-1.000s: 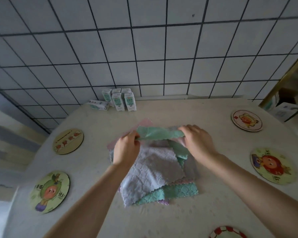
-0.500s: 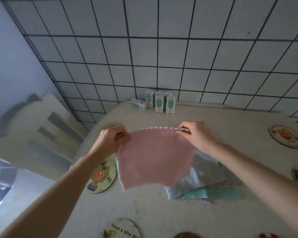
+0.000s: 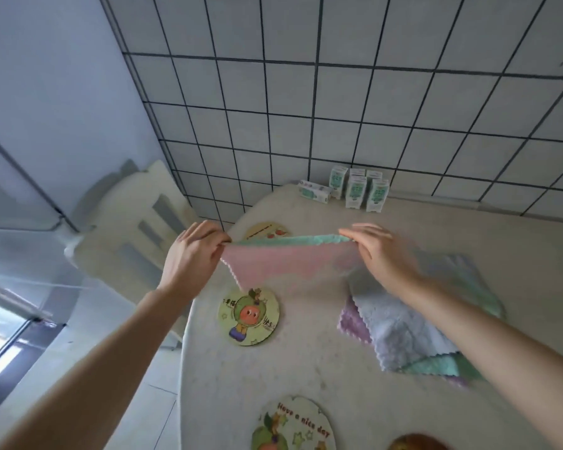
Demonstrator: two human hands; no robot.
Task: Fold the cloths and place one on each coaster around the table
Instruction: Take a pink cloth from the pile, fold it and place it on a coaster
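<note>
Up and to the left of the cartoon coaster (image 3: 248,316), the left hand (image 3: 192,254) pinches one top corner of the pink cloth (image 3: 286,267) between thumb and curled fingers. The cloth hangs stretched in the air just over that coaster's far edge. The right hand (image 3: 377,254) pinches the other top corner at its fingertips, above the cloth pile (image 3: 413,323) lying right of the coaster.

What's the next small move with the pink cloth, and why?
Probably bring the left hand and right hand together to fold the pink cloth in half. Both hands pinch its top corners, it hangs spread out above the table, and the green-character coaster just below it is bare.
</note>
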